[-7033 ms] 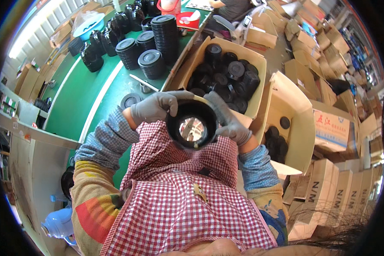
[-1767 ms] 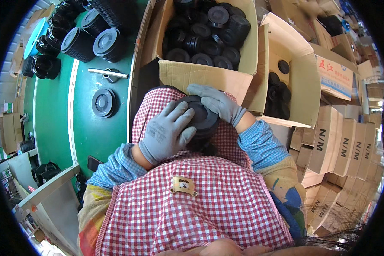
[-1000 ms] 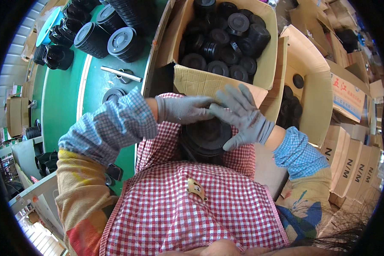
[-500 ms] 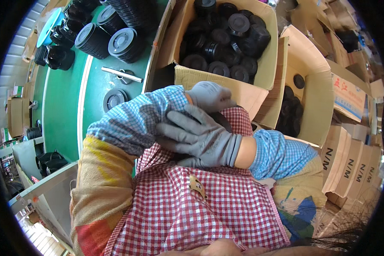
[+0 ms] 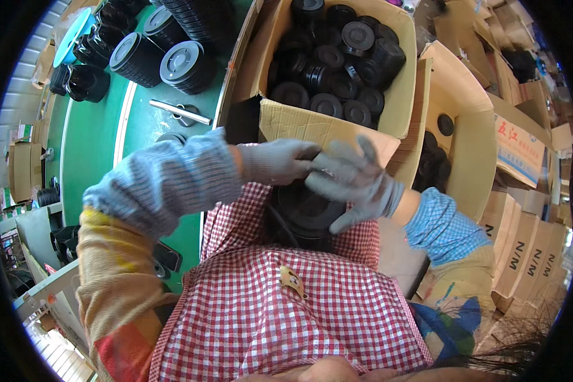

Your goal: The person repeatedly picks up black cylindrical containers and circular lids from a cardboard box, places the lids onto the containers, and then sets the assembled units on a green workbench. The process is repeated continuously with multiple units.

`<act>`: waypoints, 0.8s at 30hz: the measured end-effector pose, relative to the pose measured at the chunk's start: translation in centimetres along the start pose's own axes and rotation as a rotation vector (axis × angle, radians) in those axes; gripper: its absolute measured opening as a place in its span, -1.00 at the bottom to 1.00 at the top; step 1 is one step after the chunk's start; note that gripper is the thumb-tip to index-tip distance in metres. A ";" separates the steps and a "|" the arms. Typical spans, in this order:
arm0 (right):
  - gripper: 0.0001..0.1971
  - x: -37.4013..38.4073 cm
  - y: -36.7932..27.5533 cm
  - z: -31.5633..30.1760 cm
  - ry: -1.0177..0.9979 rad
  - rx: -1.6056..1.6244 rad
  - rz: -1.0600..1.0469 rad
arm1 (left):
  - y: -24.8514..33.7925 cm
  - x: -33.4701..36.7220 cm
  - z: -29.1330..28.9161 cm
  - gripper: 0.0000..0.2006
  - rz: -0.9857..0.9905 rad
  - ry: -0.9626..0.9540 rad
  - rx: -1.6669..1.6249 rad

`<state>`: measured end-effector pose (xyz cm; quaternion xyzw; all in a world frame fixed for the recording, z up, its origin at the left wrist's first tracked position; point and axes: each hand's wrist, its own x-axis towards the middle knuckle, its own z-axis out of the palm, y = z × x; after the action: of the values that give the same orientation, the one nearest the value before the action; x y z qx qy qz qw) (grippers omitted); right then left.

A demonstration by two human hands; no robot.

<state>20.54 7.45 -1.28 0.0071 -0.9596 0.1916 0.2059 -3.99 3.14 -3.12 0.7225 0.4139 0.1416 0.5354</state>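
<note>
Both hands wear grey gloves. My left hand (image 5: 277,162) reaches in from the left with its fingers closed together; what they hold, if anything, is hidden. Beside it my right hand (image 5: 356,181) is blurred by motion, its fingers apart and its thumb pointing down; the two hands meet or overlap at the fingertips. Under them, at my lap, sits a round black disc-shaped part (image 5: 305,213), partly covered by the hands. My red and white checked apron (image 5: 286,325) lies just behind it.
Ahead stands a cardboard box (image 5: 328,130) of black round parts, with a second box (image 5: 471,146) to its right. On the green bench (image 5: 92,172) are stacked black discs (image 5: 183,67) and a metal rod (image 5: 179,111). Closed cartons (image 5: 522,254) are at the right.
My hands, crossed before, have separated, the right moving right and the left drawing back left. The black disc-shaped part at my lap, mostly hidden earlier, now shows.
</note>
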 end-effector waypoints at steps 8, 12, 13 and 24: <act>-0.38 5.5 -7.2 4.1 -0.200 0.048 0.062 | 2.1 4.9 1.8 -0.64 -0.098 -0.071 0.294; -0.42 5.1 -5.1 2.2 0.007 0.063 0.094 | 1.7 3.3 -0.2 -0.70 -0.061 0.144 0.292; -0.40 4.2 -3.7 1.7 0.160 0.154 0.134 | 0.8 1.0 -1.8 -0.74 -0.057 0.314 0.238; -0.54 -1.1 -0.3 0.4 0.381 0.139 0.605 | -15.2 -19.3 -14.4 -0.80 -0.682 0.362 1.142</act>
<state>21.42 6.92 -1.92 -0.2988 -0.8475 0.3062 0.3141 -32.01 -0.59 -6.44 0.6859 0.7106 -0.1566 0.0077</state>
